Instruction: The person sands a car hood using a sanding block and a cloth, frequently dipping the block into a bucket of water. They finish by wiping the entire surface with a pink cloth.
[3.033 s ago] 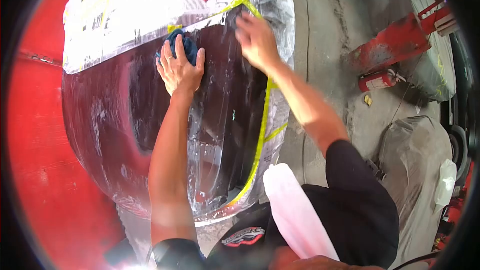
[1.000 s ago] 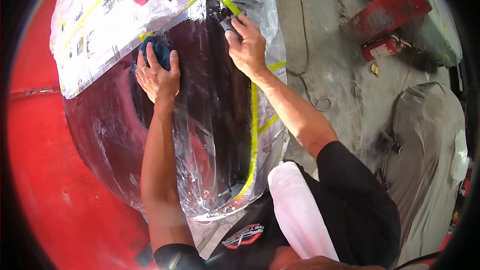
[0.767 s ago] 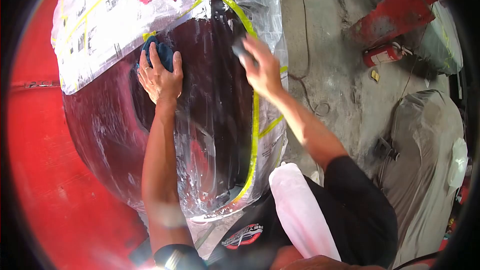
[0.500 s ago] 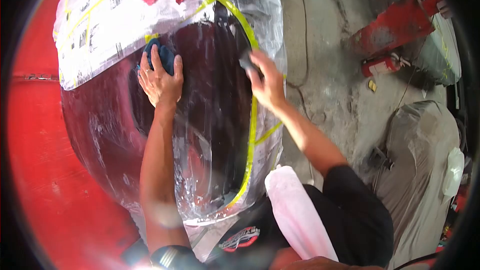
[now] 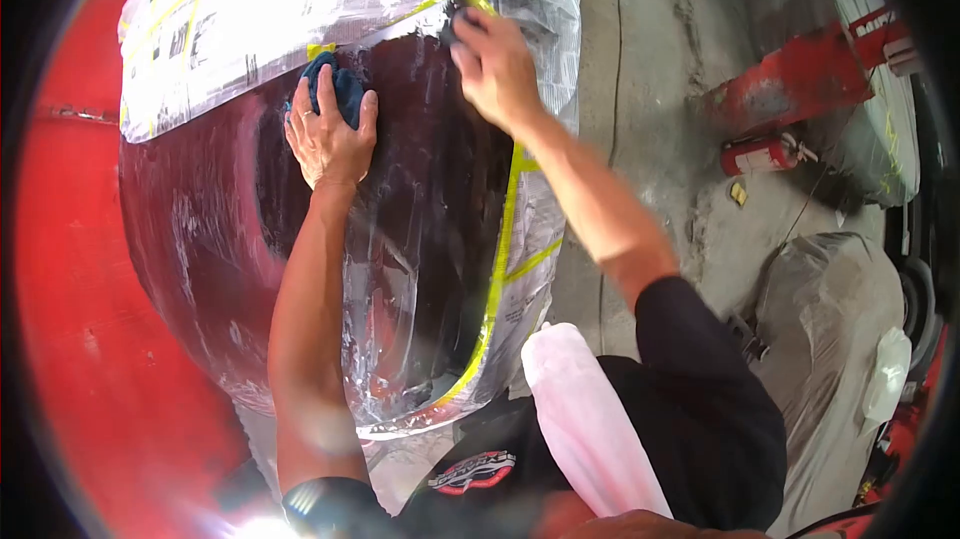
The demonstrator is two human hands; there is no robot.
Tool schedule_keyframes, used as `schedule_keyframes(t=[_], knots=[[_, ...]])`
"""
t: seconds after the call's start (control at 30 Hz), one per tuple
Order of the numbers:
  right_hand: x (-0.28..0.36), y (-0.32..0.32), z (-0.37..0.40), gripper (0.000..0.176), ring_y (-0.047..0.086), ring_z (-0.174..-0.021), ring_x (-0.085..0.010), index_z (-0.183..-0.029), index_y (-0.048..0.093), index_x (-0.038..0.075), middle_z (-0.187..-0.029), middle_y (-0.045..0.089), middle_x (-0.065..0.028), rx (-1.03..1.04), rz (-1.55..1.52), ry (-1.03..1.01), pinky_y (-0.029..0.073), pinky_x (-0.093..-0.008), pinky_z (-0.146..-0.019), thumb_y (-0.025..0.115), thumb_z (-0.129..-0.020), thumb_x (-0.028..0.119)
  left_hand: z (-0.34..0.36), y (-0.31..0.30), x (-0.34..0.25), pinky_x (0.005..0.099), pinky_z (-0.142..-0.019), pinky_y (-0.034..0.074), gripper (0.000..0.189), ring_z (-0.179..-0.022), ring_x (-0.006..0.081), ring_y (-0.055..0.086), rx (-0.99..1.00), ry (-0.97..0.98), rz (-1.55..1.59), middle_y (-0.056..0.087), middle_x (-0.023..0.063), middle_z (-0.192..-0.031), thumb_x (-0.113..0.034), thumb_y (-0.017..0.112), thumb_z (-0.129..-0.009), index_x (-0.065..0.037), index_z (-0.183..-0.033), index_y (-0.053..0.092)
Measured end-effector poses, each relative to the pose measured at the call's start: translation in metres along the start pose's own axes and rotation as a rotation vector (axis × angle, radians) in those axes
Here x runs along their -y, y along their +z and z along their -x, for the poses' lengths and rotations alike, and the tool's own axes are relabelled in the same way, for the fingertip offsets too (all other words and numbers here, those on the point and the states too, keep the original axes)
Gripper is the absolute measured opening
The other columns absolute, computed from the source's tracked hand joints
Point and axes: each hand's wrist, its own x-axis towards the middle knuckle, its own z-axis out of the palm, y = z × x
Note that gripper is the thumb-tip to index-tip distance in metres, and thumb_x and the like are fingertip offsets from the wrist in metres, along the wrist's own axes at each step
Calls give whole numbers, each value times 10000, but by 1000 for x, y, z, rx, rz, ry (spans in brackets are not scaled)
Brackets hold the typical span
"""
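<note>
The left hand (image 5: 330,147) is resting, grip spread, over a cloth (image 5: 348,97) on the panel (image 5: 415,119); the right hand (image 5: 462,37) is pinching a pad (image 5: 453,21) in its grip near the tape (image 5: 507,224)

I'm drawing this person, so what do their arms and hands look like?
The left hand and right hand wear no gloves. There seems to be a small shiny ring on a left finger. The left sleeve and right sleeve are black and short.
</note>
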Motion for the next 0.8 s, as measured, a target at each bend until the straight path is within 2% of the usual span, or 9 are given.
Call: schedule_keyframes(t=[0.13,0.33,0.4,0.47,0.53,0.6,0.67,0.77,0.8], knots=[[57,-25,111,441,581,-1208,-445,-1181,671,35,-1277,610,-243,22,-142,36,478,-505,-1026,726,-756,-66,0,0,-1,534,-1188,260,734,-1406,371,389,12,5,-4,423,203,-1511,-570,625,-904,-191,-1506,445],[-2,19,-23,259,594,-1085,-407,-1105,673,9,-1209,636,-201,-18,78,-104,495,-482,-929,625,-877,123,-1,-6,-2,523,-1193,264,726,-1398,400,396,28,3,-9,403,195,-1537,-560,614,-919,-213,-1525,416],[36,-5,29,310,601,-1120,-412,-1117,672,8,-1263,619,-217,82,-1,64,494,-486,-966,694,-808,26,-3,-6,0,524,-1198,254,733,-1399,407,393,17,3,7,402,198,-1536,-563,615,-916,-213,-1528,412],[67,-23,98,423,564,-1242,-430,-1190,650,24,-1303,600,-238,110,-93,8,457,-505,-1061,715,-776,-30,-1,-3,0,526,-1200,250,739,-1401,408,391,28,8,10,403,197,-1535,-565,615,-914,-205,-1527,412],[49,-15,73,413,603,-1190,-413,-1216,671,38,-1271,616,-254,100,-35,-53,513,-458,-985,725,-809,-10,3,-2,2,528,-1201,248,739,-1403,403,390,31,12,6,404,197,-1534,-566,614,-914,-201,-1525,414],[9,6,0,303,610,-1147,-413,-1160,693,14,-1253,637,-250,32,103,29,488,-460,-999,691,-874,115,-2,-2,0,531,-1201,247,740,-1406,399,388,8,13,3,404,197,-1534,-568,614,-914,-197,-1522,416],[5,13,-25,294,586,-1147,-435,-1176,666,33,-1259,625,-218,27,149,-40,488,-489,-972,618,-893,97,-1,-6,-1,539,-1195,253,737,-1399,401,397,39,-5,23,411,199,-1529,-567,614,-913,-189,-1516,423],[68,-6,103,510,571,-1188,-445,-1221,659,29,-1242,621,-245,70,-115,155,481,-478,-1004,708,-725,-77,-3,-4,0,545,-1184,268,726,-1383,409,414,-10,17,23,426,199,-1520,-566,613,-914,-194,-1510,431],[109,-30,140,540,579,-1185,-435,-1248,650,38,-1277,604,-247,100,-51,58,482,-478,-1009,732,-721,-44,0,-1,2,544,-1181,273,721,-1379,408,418,-38,39,25,430,199,-1517,-565,612,-915,-197,-1508,433]])
